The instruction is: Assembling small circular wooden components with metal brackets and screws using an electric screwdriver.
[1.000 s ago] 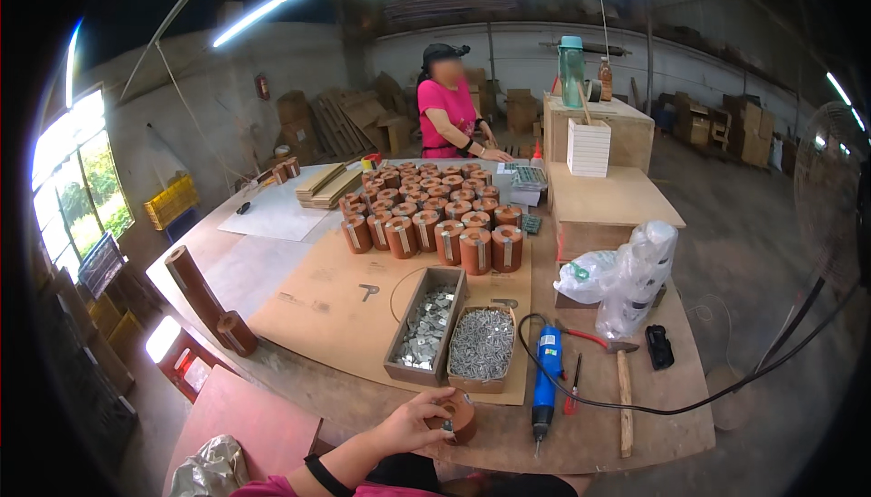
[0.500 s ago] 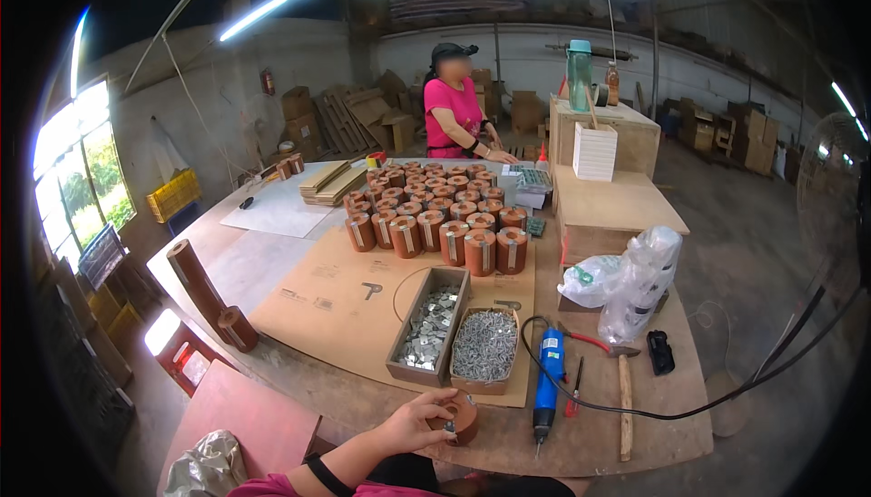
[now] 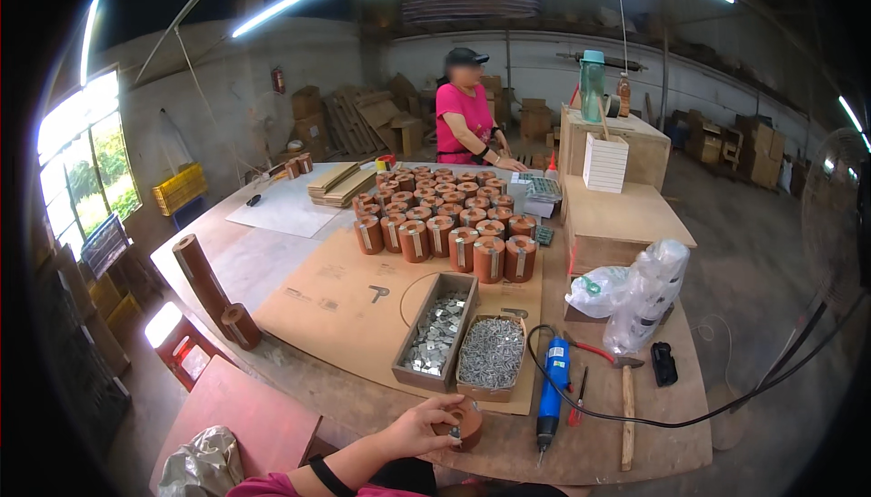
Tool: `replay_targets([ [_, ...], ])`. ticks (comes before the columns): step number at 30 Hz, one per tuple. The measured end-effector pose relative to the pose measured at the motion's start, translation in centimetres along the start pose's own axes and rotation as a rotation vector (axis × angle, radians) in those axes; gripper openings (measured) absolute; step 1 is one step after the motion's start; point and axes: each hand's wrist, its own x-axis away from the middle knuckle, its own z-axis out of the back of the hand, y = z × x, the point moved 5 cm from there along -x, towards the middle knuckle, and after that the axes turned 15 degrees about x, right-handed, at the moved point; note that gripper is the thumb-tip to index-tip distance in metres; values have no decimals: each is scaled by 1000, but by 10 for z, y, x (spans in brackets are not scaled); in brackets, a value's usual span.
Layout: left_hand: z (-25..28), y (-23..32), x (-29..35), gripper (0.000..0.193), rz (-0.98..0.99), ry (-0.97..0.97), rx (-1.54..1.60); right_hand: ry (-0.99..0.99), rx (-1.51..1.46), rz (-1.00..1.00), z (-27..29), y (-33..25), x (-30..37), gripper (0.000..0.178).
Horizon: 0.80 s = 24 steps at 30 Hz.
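The left hand [image 3: 423, 431] is closed around the left side of a brown roll [image 3: 470, 424] (a small metal piece [image 3: 455, 433] shows against it), near the closest edge of the table [image 3: 585, 456], while the right hand is out of view. Beyond the roll stand a carton [image 3: 484, 395] and a longer grey box [image 3: 421, 377] of metal bits, with a blue power screwdriver [image 3: 553, 384] lying to the right.

Near hollow cylinder [image 3: 471, 426] is reddish-brown; far cylinders [image 3: 438, 239] same, silver-striped; right electric screwdriver [image 3: 553, 390] blue; far-left crate [image 3: 181, 190] yellow; far-right bottle [image 3: 592, 91] teal.
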Motion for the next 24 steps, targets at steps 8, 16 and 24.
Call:
replay_targets([
  [8,1,0,-1,26,11,16,-1,11,15,12,5,-3,4,13],
  [16,0,7,3,25,-31,15,-30,-2,148,-21,51,34,-7,12],
  [24,2,4,-4,28,-88,-14,-58,9,794,435,6,-123,244,27],
])
